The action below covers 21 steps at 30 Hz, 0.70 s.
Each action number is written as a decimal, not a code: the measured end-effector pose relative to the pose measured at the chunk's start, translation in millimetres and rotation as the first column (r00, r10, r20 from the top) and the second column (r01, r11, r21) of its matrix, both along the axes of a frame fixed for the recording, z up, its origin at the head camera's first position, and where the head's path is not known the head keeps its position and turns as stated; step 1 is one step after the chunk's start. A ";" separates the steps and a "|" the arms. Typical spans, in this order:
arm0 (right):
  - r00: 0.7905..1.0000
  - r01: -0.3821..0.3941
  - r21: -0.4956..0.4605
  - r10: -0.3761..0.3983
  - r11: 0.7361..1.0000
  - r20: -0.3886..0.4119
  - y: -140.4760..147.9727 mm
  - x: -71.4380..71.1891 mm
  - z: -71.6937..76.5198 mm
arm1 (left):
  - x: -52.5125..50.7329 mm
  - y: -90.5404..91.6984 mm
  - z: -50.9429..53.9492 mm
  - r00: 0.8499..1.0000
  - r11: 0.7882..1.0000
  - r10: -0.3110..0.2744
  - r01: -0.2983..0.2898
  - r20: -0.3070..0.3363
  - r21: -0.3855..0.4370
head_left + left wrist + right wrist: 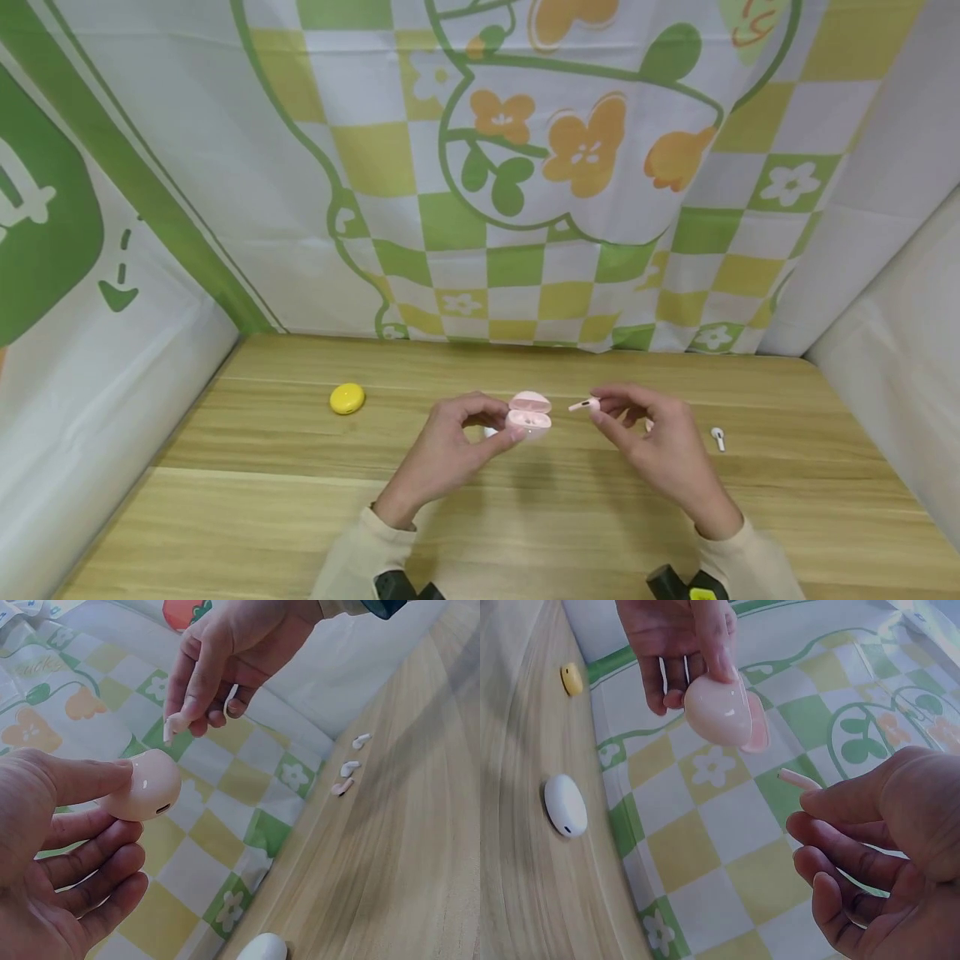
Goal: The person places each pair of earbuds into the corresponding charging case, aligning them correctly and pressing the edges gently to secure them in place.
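Above the pale wooden tabletop (255, 508): my left fingers (94, 780) pinch a rounded, glossy pink case, lid open. Near it, apart, my right fingers (847, 796) pinch a small pale-pink stemmed earbud (585, 405).

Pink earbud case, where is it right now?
In the head view, the pink earbud case is just below and slightly right of centre, lid open, held by the left grip, left of the pink earbud in the right grip.

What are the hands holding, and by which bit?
Left hand: the open pink case, by its left end. Right hand: a pink earbud, by its rounded head.
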State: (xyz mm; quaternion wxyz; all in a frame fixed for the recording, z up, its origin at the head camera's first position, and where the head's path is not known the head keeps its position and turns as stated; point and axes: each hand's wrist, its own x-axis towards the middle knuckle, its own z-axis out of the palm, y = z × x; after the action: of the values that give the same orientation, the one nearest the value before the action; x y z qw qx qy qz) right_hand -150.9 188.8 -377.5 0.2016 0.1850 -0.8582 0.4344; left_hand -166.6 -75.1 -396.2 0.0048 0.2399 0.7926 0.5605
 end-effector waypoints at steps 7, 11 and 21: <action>0.999 -0.039 -0.030 0.038 0.999 -0.020 -7.5 4.0 1.3 | 0.0 1.6 -1.6 1.000 1.000 0.019 -0.019 0.004 -0.009; 0.998 -0.058 -0.023 0.057 0.998 -0.035 -11.0 5.6 0.8 | 0.0 2.6 -2.1 1.000 1.000 0.017 -0.017 0.000 -0.005; 0.993 -0.087 -0.030 0.084 0.996 -0.086 -15.8 8.0 -1.5 | 2.2 5.1 -1.7 1.000 1.000 0.010 -0.010 -0.008 -0.020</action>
State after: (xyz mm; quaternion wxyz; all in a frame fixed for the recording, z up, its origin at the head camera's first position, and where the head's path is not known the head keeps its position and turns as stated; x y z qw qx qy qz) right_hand -142.8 173.0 -379.0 0.2222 0.2366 -0.8326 0.4487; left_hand -164.4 -70.0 -397.9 0.0013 0.2381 0.7993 0.5518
